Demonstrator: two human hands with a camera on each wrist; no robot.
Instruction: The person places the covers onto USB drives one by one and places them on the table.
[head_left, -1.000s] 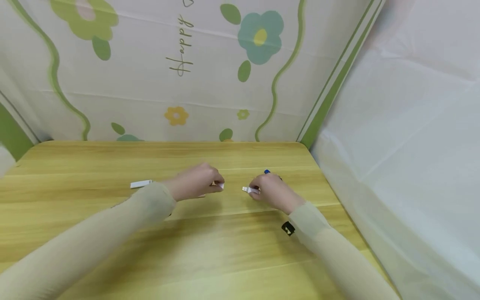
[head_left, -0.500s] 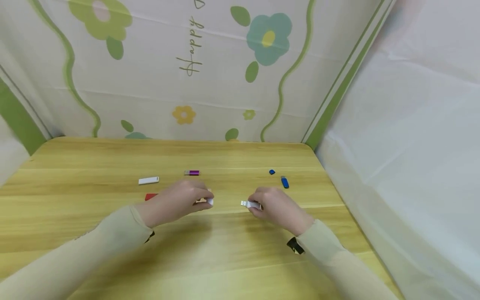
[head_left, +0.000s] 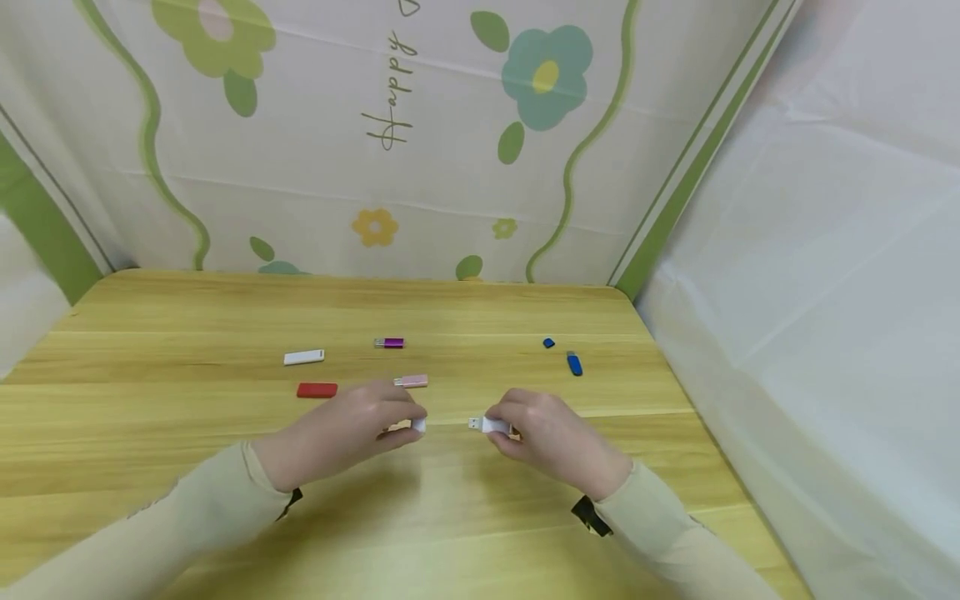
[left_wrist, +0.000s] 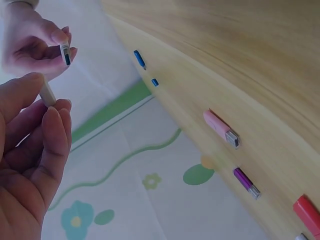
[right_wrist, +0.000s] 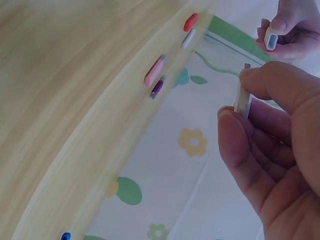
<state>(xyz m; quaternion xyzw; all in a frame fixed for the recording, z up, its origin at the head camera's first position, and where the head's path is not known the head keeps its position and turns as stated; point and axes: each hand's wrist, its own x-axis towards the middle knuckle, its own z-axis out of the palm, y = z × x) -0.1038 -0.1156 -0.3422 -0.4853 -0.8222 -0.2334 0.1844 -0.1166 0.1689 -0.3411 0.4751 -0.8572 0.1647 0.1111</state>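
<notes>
In the head view my right hand (head_left: 551,435) pinches a white USB flash drive (head_left: 495,425), its metal plug facing left. Opposite it, my left hand (head_left: 348,429) holds a small white cap (head_left: 419,424) between thumb and fingers. A short gap separates plug and cap, both held above the table. The right wrist view shows the cap's hollow end (right_wrist: 270,40) turned toward the drive (right_wrist: 243,100). Just beyond my left fingers lies a pink USB drive (head_left: 412,381). A red stick (head_left: 317,390) lies close behind the left hand, its plug not visible.
Farther back on the wooden table (head_left: 465,533) lie a white stick (head_left: 303,357) and a purple USB drive (head_left: 389,342). At the right are a blue USB drive (head_left: 574,364) and its separate blue cap (head_left: 548,342). A patterned cloth (head_left: 450,150) hangs behind the table.
Both hands have drawn back toward the body with the drive and cap, uncovering the purple, pink, red and blue pieces. Over the last half second the gap between plug and cap has narrowed slightly.
</notes>
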